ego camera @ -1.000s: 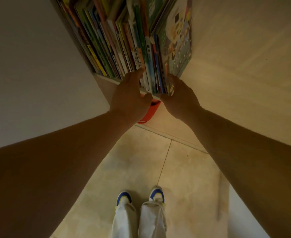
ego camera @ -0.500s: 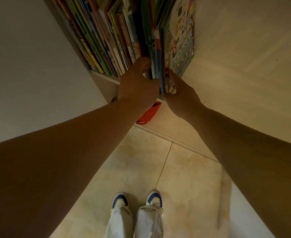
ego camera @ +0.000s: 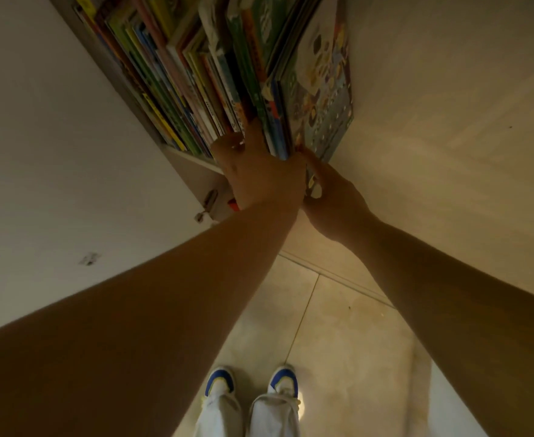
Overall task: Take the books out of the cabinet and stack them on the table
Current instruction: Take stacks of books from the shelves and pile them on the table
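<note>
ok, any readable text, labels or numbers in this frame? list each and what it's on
None can be read.
Book spines: printed lettering shows, too blurred and small to read.
Rightmost book cover: pictures and a grid of small marks, no legible words.
Sticker on the left panel: too small to read.
Shoes: no logo legible.

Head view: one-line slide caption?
Both hands, left hand and right hand, grip a bundle of picture books at the right end of the cabinet shelf.
</note>
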